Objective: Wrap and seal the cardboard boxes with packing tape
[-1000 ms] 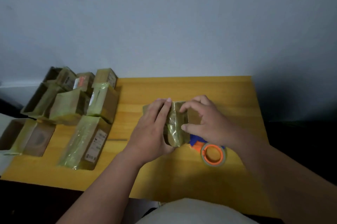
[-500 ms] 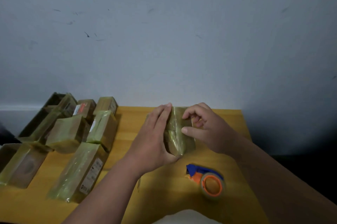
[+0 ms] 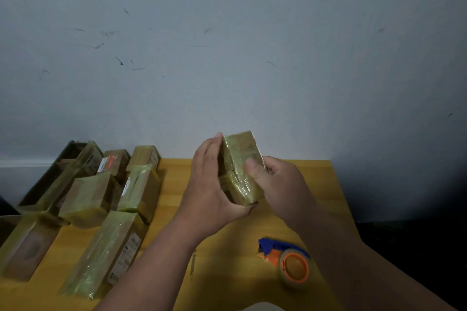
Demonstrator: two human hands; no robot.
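A small cardboard box wrapped in shiny yellowish tape is held up above the yellow table. My left hand cups its left side and underside, fingers lying up along the left face. My right hand grips its right side, the thumb pressing on the front face. A tape roll on an orange and blue dispenser lies on the table below my right forearm, free of both hands.
Several taped boxes are grouped on the table's left part, some stacked, with an open carton at the far left. A long taped box lies nearest. A grey wall rises behind; the table's right edge drops into darkness.
Both hands have lifted the small box off the table and tilted it upright. The view has tipped upward, so the table and the tape roll sit lower in the frame.
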